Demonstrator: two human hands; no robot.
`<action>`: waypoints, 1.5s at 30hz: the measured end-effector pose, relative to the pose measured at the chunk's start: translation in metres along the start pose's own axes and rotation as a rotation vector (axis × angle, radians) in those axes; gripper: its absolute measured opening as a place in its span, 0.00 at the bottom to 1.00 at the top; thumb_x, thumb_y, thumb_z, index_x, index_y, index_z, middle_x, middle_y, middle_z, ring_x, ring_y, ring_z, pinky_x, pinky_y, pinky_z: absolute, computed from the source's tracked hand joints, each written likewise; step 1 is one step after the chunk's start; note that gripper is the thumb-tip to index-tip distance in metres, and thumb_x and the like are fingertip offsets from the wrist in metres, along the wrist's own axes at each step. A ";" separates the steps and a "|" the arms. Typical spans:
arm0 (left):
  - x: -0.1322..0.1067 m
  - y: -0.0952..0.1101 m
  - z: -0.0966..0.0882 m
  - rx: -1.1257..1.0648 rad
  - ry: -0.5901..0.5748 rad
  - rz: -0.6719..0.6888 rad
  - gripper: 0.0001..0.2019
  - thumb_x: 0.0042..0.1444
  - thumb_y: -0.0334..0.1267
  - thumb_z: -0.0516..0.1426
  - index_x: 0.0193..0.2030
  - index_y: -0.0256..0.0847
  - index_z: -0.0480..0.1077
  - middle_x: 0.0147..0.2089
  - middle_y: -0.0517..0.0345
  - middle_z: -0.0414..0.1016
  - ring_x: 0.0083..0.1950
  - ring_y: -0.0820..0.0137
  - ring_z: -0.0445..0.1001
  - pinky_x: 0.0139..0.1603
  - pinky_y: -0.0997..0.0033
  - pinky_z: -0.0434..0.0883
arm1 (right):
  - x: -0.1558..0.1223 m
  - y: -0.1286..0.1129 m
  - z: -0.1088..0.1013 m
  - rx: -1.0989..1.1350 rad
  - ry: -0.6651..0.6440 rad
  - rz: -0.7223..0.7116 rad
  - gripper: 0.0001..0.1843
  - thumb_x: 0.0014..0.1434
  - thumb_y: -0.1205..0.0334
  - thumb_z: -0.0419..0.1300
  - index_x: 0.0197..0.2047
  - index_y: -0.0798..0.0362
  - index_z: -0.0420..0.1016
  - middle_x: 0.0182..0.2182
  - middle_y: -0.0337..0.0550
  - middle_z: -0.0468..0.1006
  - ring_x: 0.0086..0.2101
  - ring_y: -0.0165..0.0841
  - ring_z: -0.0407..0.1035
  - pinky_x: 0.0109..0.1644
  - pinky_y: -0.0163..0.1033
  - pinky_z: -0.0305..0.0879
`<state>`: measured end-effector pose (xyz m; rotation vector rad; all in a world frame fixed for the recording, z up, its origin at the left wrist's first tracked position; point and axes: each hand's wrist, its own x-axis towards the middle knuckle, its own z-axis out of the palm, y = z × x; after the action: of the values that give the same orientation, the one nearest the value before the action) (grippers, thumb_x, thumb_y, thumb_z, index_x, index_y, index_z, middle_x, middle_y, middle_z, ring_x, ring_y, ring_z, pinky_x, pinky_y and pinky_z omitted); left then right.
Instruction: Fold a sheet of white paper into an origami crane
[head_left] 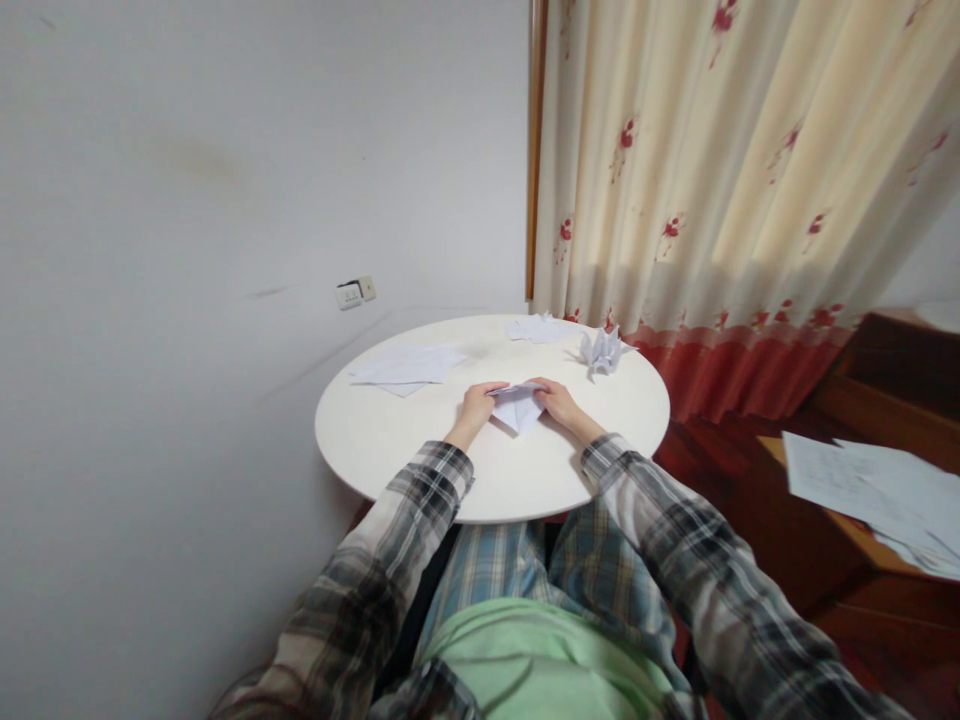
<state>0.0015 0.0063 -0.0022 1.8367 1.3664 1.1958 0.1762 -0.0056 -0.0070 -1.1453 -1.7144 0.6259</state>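
Note:
Between my two hands is a folded sheet of white paper (pixel 517 410), held just above the round white table with a pointed end toward me. My left hand (pixel 478 408) pinches its left corner, thumb on top. At the opposite corner, my right hand (pixel 559 403) grips the paper in the same way. Some fingertips are hidden behind the folds. Just beyond my right hand lies a cluster of folded white paper pieces (pixel 601 352). Flat white sheets (pixel 409 367) rest on the left side of the table.
The round white table (pixel 360 440) stands against a wall with a power socket (pixel 349 295). More white paper (pixel 536 328) lies at its far edge. A flowered curtain (pixel 675 180) hangs behind. To the right, papers (pixel 870 490) lie on wooden furniture (pixel 817 560).

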 end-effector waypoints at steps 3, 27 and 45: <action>-0.001 0.001 -0.001 -0.009 0.000 0.003 0.22 0.43 0.19 0.46 0.42 0.32 0.74 0.44 0.50 0.76 0.45 0.70 0.73 0.46 0.73 0.68 | 0.000 0.001 0.000 0.011 -0.019 -0.003 0.21 0.44 0.71 0.46 0.38 0.56 0.74 0.32 0.41 0.76 0.32 0.30 0.66 0.38 0.34 0.61; 0.000 -0.005 0.001 -0.184 0.080 0.061 0.22 0.33 0.21 0.45 0.28 0.37 0.76 0.39 0.54 0.78 0.45 0.66 0.73 0.51 0.68 0.64 | 0.001 0.003 0.002 0.043 0.035 -0.010 0.26 0.38 0.77 0.44 0.36 0.55 0.77 0.38 0.42 0.78 0.39 0.32 0.68 0.47 0.36 0.61; 0.005 -0.001 -0.001 -0.317 0.189 -0.089 0.11 0.46 0.35 0.49 0.31 0.37 0.71 0.37 0.52 0.75 0.38 0.67 0.72 0.37 0.71 0.67 | 0.000 0.000 -0.003 0.053 0.152 -0.077 0.29 0.28 0.73 0.42 0.31 0.57 0.78 0.35 0.43 0.78 0.39 0.34 0.69 0.49 0.37 0.59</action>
<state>0.0009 0.0112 -0.0016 1.4591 1.2578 1.4741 0.1788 -0.0055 -0.0060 -1.0581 -1.5952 0.5200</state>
